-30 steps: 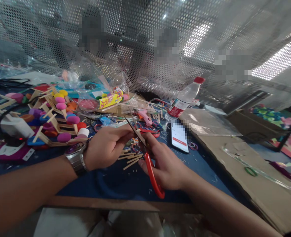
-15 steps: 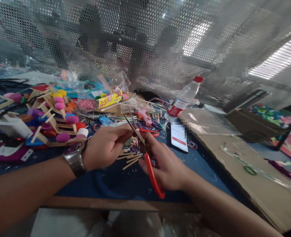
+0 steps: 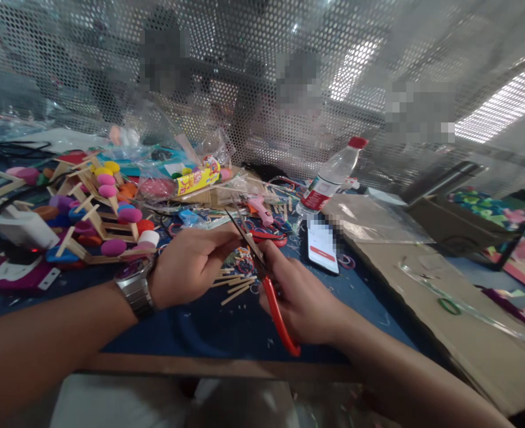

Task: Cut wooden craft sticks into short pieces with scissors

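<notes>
My right hand (image 3: 300, 291) is closed on red-handled scissors (image 3: 276, 321), whose blades point up and away to the left. My left hand (image 3: 195, 261), with a metal watch (image 3: 136, 286) on its wrist, is pinched closed beside the blades. A small pale tip shows between its fingertips and the scissors; the fingers hide most of what they hold. Just below lie several short wooden sticks (image 3: 238, 285) on the blue tabletop (image 3: 191, 333). Behind the blades are red-handled pliers or cutters (image 3: 273, 239), partly covered.
At left is a pile of wooden-stick models with colored discs (image 3: 113, 246), beside a white charger (image 3: 28, 229). A pink glue gun (image 3: 262, 211), a phone (image 3: 322, 246) and a plastic bottle (image 3: 329, 181) stand or lie beyond my hands. Cardboard (image 3: 423, 309) covers the right side.
My right hand and the scissors handle have shifted slightly right, and its lower fingers have drawn back. My left hand has stayed almost still.
</notes>
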{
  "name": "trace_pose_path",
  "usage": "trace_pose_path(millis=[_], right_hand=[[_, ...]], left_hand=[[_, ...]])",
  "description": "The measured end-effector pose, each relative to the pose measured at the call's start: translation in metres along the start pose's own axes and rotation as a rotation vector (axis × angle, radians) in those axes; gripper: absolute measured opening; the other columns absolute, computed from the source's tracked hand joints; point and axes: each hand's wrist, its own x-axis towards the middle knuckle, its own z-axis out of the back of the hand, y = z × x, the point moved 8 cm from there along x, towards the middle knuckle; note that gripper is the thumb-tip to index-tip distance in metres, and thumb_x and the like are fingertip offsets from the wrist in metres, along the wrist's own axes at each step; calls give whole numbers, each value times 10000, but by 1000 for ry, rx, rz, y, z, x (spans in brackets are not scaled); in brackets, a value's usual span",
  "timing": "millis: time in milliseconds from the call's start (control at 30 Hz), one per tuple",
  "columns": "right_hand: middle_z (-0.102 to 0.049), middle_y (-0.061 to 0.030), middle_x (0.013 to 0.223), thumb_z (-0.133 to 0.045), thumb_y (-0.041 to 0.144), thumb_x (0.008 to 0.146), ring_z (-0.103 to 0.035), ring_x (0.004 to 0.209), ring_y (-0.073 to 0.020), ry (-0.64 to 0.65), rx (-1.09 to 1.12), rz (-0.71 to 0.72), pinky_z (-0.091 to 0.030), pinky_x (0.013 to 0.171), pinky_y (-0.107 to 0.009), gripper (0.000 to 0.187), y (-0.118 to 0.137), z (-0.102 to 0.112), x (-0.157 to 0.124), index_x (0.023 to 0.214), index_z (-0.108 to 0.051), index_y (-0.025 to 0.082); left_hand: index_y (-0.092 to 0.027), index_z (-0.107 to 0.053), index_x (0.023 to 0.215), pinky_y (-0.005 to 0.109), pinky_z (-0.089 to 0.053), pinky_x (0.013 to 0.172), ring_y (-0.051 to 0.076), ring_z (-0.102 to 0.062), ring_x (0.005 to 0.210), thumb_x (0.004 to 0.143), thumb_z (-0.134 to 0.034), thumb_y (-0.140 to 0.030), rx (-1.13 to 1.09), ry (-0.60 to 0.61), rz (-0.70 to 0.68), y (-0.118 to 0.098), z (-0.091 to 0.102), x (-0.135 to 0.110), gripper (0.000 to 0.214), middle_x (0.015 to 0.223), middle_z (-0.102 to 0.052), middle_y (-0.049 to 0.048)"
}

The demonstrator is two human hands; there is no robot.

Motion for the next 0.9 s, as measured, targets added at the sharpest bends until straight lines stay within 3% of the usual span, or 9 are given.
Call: trace_pose_path(millis=[233, 367, 600, 900], right_hand=[[-489, 42, 600, -491, 213, 782, -459, 513, -155, 8, 47, -15, -322, 555, -285, 365, 0, -2, 3, 1138, -437, 154], [-563, 14, 692, -521, 209, 773, -500, 565, -155, -9, 96, -14, -339, 575, -279, 323, -1, -2, 5, 1083, -436, 182], [-671, -51, 862, -574, 219, 778, -648, 748, -233, -9, 99, -1, -424, 651, -310, 414, 0, 1, 4, 1173, -452, 191], [-698, -82, 903, -707, 368, 752, -658, 790, -265, -7, 95, -87, -459, 664, -337, 502, 0, 1, 3, 1155, -472, 185]], left_hand=[[-210, -681, 1101, 265, -522, 860, 160, -687, 931, 988, -421, -193, -39, 18, 10, 2, -1, 0, 284, 1047, -741, 23], [-216, -701, 1056, 258, -530, 812, 160, -689, 891, 992, -425, -202, -45, -3, 5, 5, 0, 1, 283, 983, -748, 19], [-210, -703, 1069, 275, -517, 867, 169, -680, 919, 992, -412, -205, -103, 17, -7, 5, -4, 1, 301, 975, -744, 35], [-199, -706, 997, 273, -517, 820, 165, -671, 819, 982, -421, -209, -69, 67, -14, 7, -8, 0, 285, 882, -735, 30]])
